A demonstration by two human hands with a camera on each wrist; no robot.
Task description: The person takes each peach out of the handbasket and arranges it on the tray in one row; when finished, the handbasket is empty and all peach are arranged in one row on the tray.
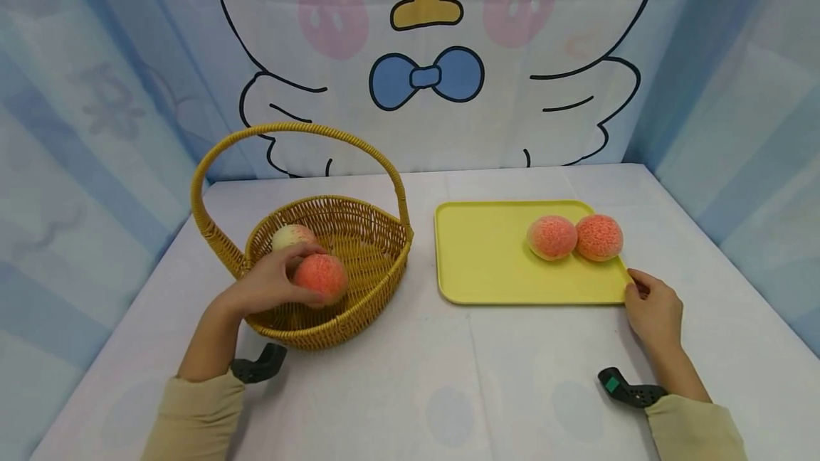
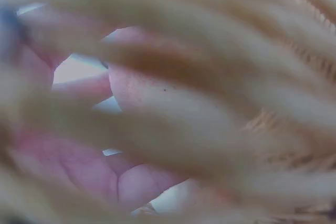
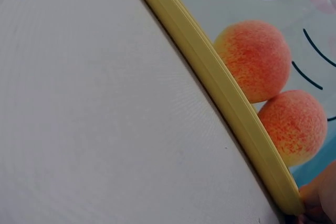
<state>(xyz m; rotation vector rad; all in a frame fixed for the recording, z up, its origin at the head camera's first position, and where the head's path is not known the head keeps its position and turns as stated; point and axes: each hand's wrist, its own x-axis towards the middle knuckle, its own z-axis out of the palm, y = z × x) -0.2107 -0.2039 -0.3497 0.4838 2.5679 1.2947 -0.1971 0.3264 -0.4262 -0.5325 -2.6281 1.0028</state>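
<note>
My left hand [image 1: 272,283] grips a peach [image 1: 322,279] inside the wicker basket [image 1: 368,319], thumb on the near side and fingers over the far side. Just behind it in the basket lies a paler peach [image 1: 293,235], partly covered by the hand. In the left wrist view, blurred basket weave crosses the palm and the held peach [image 2: 184,103]. With thumb and fingers, my right hand [image 1: 656,308] pinches the front right corner of a yellow tray [image 1: 487,255]. Two peaches, one on the left [image 1: 552,237] and one on the right [image 1: 598,237], sit side by side at the tray's right end.
The basket's tall handle [image 1: 301,128] arches over its bowl. A white cloth [image 1: 416,375] covers the table. Behind it hangs a curtain [image 1: 500,126] with a cartoon figure, and blue curtains [image 1: 83,162] stand along both sides.
</note>
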